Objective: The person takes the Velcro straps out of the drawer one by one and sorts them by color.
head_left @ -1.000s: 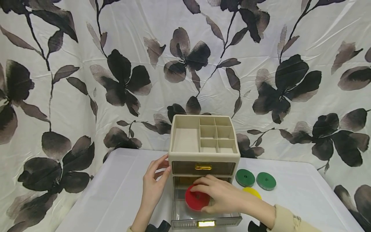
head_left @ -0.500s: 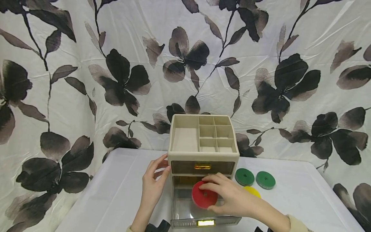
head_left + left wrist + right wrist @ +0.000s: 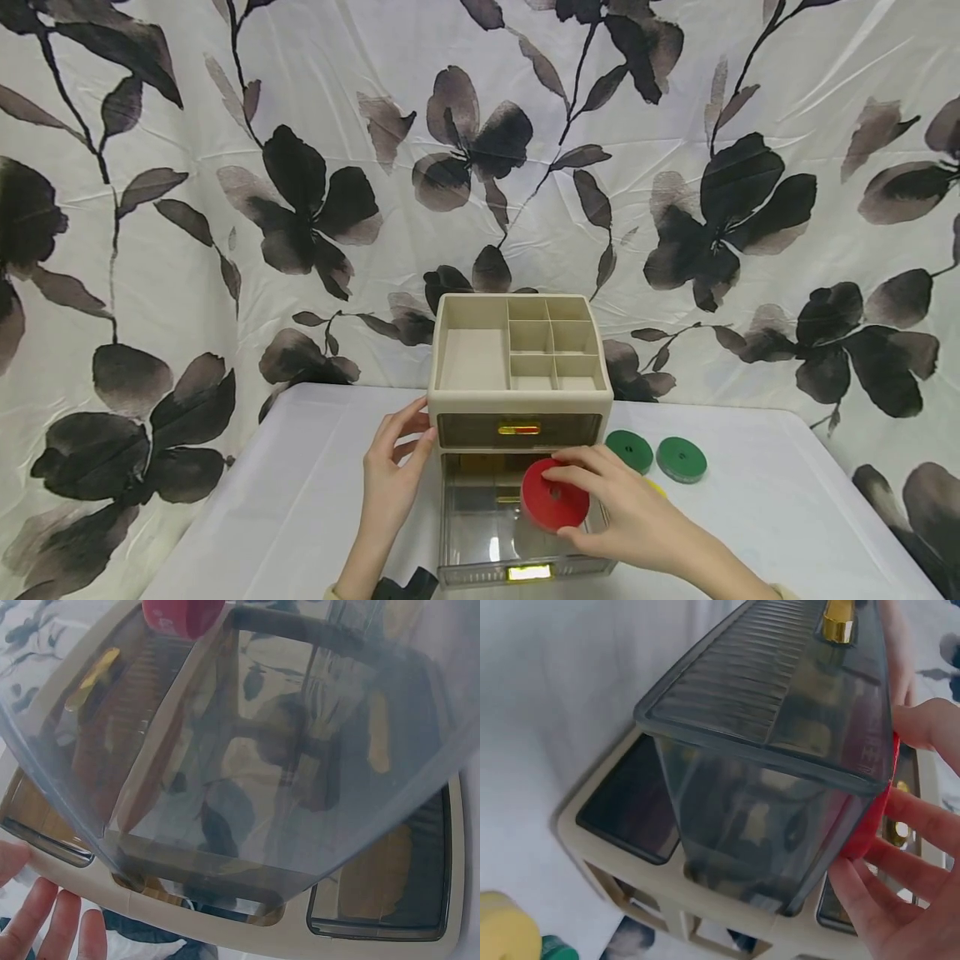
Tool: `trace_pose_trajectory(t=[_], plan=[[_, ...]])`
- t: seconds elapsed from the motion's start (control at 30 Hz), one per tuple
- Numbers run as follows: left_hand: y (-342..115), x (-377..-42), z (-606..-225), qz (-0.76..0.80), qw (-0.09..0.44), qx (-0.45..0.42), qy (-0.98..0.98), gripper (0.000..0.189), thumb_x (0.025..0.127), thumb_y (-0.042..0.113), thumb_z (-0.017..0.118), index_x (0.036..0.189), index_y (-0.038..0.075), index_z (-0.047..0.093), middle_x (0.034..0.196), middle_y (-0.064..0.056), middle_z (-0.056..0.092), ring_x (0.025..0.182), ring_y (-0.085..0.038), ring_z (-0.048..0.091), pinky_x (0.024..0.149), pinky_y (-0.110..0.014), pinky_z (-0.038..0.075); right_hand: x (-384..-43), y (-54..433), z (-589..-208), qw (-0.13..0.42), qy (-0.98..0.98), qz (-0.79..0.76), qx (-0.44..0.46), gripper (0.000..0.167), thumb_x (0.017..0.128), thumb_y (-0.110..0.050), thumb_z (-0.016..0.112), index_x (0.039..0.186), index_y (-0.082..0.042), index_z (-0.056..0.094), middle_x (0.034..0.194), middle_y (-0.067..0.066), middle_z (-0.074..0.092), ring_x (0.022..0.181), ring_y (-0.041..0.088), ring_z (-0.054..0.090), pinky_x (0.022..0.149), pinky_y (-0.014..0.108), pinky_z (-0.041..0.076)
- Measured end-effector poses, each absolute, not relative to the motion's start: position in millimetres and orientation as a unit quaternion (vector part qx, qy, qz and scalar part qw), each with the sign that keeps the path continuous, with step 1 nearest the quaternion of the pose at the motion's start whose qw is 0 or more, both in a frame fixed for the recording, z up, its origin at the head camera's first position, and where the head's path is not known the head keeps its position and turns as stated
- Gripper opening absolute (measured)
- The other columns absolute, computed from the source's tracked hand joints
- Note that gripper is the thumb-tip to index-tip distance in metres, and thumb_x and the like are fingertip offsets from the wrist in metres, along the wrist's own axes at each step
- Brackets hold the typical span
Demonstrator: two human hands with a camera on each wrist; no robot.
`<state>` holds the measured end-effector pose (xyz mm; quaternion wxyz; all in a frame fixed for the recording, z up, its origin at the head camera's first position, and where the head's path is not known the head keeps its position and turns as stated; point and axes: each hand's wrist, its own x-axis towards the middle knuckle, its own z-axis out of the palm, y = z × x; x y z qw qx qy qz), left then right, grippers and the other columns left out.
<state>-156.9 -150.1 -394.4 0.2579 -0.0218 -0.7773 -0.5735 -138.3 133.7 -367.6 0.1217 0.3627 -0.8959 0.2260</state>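
My right hand (image 3: 630,521) pinches a red spool (image 3: 542,507), a round disc with a small centre hole, between thumb and fingertips. The spool is tilted over the right side of a pulled-out clear grey drawer (image 3: 476,550). That drawer belongs to a beige desktop organizer (image 3: 519,402). In the right wrist view, the fingers grip the red spool (image 3: 868,829) beside the drawer wall (image 3: 742,787). My left hand (image 3: 397,467) touches the organizer's left side with fairly straight fingers. The left wrist view has its fingertips (image 3: 64,922) by the beige frame (image 3: 172,924).
Two green spools (image 3: 681,460) lie on the white table (image 3: 300,500) to the organizer's right. A yellow one (image 3: 506,930) is partly hidden behind my right hand in the head view. A shut upper drawer (image 3: 480,430) has a gold handle. Floral cloth (image 3: 450,250) hangs behind.
My right hand has moved right, carrying the red spool from the drawer's middle to its right side and tilting it. My left hand stays at the organizer. The head view has shifted slightly.
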Motion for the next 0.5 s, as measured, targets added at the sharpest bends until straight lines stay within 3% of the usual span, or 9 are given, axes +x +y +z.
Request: trace_pose_trajectory(t=[0.2,0.37,0.5], plan=[[-148.8,-157.3,-394.0,-0.574,0.258,-0.025,-0.777,0.043,0.088,0.007,0.068,0.128,0.022,0.061,0.105,0.001,0.063,0.098,-0.003,0.058,0.082,-0.022,0.053,-126.7,147.4,-369.1,0.131,-0.909,0.24,0.315,0.059,0.068,-0.027,0.085,0.122,-0.032,0.061,0.128,-0.009,0.055,0.109,0.007,0.048,0.072,0.021,0.055],[-149.1,-158.2,-395.3,-0.573,0.265,-0.03,-0.775,0.043,0.088,0.008,0.068,0.127,0.022,0.061,0.105,0.001,0.063,0.097,-0.002,0.058,0.081,-0.022,0.053,-114.5,158.1,-367.8,0.102,-0.924,0.262,0.259,0.06,0.068,-0.031,0.085,0.122,-0.036,0.06,0.127,-0.009,0.054,0.108,0.01,0.05,0.068,0.019,0.055],[-149.9,-157.9,-396.1,-0.571,0.268,-0.03,-0.775,0.043,0.088,0.008,0.068,0.128,0.023,0.061,0.106,0.002,0.063,0.097,-0.002,0.058,0.081,-0.021,0.052,-104.9,164.7,-370.9,0.124,-0.918,0.273,0.261,0.061,0.066,-0.032,0.087,0.121,-0.035,0.06,0.127,-0.009,0.055,0.106,0.007,0.049,0.066,0.017,0.054]])
